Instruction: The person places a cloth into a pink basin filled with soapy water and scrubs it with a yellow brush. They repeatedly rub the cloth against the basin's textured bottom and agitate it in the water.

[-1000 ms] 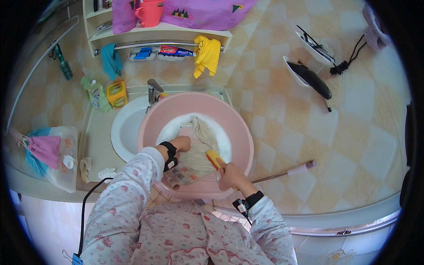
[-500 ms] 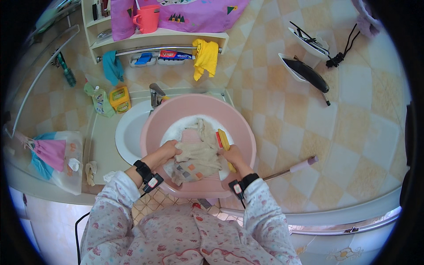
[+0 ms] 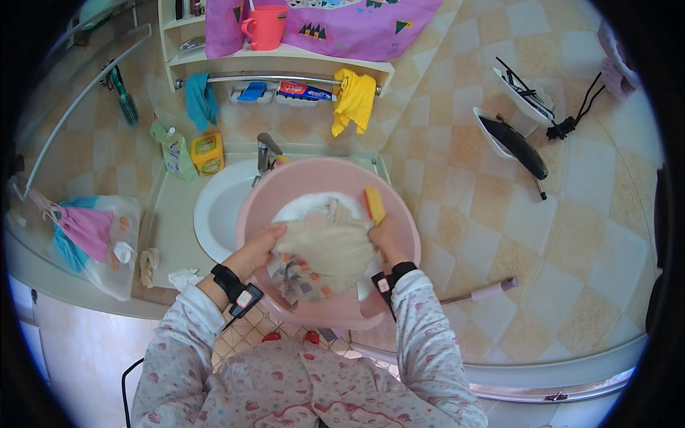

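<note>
A pink washbasin [image 3: 264, 203] holds white suds and a beige garment [image 3: 328, 246] with grey and orange squares on its lower part. My left hand [image 3: 267, 240] is closed on the garment's left edge. At its right edge my right hand [image 3: 387, 239] is closed round a yellow scrub brush [image 3: 376, 203] with red along one side, and its fingers also touch the cloth. The garment is stretched between both hands above the suds. Its underside and most of the basin's bottom are hidden.
Behind the basin stand a tap [image 3: 265, 146] and a white sink [image 3: 214, 214], partly covered. A green bottle [image 3: 175, 153] and a yellow box [image 3: 207, 153] stand at the back left. Right of the basin lies a rod with a pale handle [image 3: 492, 289].
The garment has been lifted and spread flatter between my hands. The brush, still in my right hand, has tilted and moved up slightly. The whole view has shifted a little.
</note>
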Motion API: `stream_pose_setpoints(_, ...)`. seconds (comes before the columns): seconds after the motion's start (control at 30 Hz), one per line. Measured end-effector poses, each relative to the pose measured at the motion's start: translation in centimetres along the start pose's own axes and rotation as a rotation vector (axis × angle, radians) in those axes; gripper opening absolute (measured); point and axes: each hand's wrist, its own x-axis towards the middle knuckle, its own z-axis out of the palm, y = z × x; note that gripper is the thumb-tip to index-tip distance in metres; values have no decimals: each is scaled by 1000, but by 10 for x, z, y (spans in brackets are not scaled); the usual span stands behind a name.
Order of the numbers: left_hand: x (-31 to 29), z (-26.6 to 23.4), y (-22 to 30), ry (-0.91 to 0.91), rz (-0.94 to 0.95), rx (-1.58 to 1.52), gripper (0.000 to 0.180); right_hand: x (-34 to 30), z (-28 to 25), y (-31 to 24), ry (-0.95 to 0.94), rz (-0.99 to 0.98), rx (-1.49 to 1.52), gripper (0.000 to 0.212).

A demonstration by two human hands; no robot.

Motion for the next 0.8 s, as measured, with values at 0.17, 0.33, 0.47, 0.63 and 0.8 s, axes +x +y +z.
stream_pose_setpoints(0.17,0,13,2,108,115,129,44,-13,-29,-1,91,-131,-368,36)
stream_pose_setpoints(0.33,-4,35,-32,487,349,1688,65,-43,-18,-4,-55,-169,-402,50)
stream_pose_setpoints(0.47,-6,53,-52,-132,182,1697,57,-75,-10,-18,-446,-397,-286,63)
stream_pose_setpoints(0.63,-20,59,-41,-410,444,1735,34,-99,-4,-20,-507,-398,-462,54)
stream_pose_setpoints(0.8,-41,50,-27,-732,60,1688,28,-101,8,-23,-407,-354,-450,47)
